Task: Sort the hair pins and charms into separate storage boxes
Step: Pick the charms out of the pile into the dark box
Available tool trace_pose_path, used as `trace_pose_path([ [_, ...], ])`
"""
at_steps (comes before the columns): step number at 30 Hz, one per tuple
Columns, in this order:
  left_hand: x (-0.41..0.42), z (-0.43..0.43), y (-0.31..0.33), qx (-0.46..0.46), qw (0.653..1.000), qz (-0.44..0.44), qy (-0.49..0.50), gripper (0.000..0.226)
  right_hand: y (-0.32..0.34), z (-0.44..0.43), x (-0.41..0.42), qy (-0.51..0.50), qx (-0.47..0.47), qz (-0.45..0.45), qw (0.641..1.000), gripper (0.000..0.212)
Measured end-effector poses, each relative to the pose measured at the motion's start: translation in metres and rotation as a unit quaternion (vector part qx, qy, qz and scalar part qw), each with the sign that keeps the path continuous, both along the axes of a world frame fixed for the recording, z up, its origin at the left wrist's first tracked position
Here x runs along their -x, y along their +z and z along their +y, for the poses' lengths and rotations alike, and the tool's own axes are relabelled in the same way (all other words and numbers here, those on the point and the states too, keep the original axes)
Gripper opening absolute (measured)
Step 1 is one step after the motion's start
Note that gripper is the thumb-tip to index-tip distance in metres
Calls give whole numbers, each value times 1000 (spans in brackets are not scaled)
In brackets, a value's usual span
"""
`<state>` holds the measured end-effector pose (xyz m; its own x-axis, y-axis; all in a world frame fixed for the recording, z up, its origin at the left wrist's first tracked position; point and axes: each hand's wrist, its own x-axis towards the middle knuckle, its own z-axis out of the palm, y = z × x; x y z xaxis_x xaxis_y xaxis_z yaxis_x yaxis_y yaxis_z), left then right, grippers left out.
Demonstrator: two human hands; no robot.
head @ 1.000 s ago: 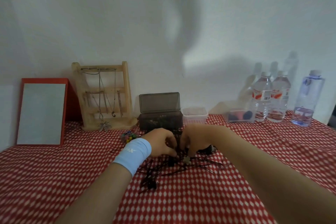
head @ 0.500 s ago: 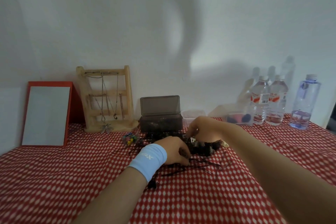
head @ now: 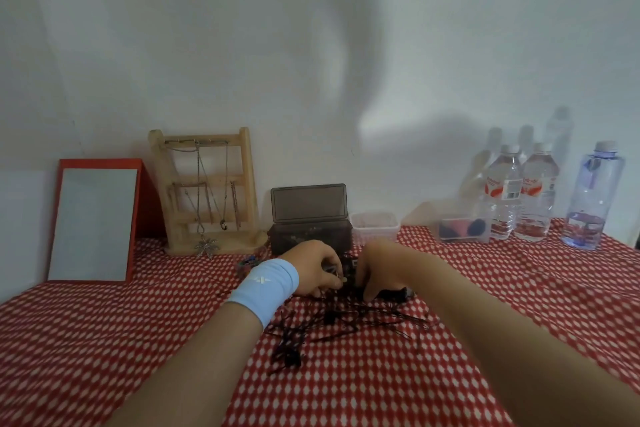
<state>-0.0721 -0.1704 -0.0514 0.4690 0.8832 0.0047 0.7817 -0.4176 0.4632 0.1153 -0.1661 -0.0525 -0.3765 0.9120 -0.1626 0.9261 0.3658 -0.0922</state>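
A tangled pile of dark hair pins and charms (head: 346,321) lies on the red-checked cloth in front of me. Behind it stands a dark storage box (head: 304,236) with its lid raised, and a small clear box (head: 374,224) sits to its right. My left hand (head: 311,263), with a blue wristband, pinches a small pin-like piece at the pile's far edge. My right hand (head: 379,265) faces it, a few centimetres away, fingers curled down into the pile. The right fingertips are hidden among the dark pieces.
A red-framed mirror (head: 93,224) and a wooden jewellery stand (head: 207,191) with hanging chains stand at the back left. A clear container (head: 464,227) and three water bottles (head: 536,191) stand at the back right. Small coloured beads (head: 247,263) lie left of my left wrist.
My right hand has come back from near the boxes down to the pile. My left hand has shifted slightly forward towards the dark box, and the two hands are close together again.
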Motion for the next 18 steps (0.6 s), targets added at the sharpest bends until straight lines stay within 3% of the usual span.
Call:
trace_pose_path([
  [3,2,3,2,-26,1000,9,7,18,-2,3,3,3,-12,-17,1000,35],
  [8,6,15,5,-23,1000,-2,15,20,8,11,-4,0,4,72,997,40],
  [13,13,31,9,-4,1000,-23,20,23,16,28,-4,21,54,34,998,38],
  [18,18,52,7,4,999,-30,15,20,22,48,-1,-3,81,102,991,32],
])
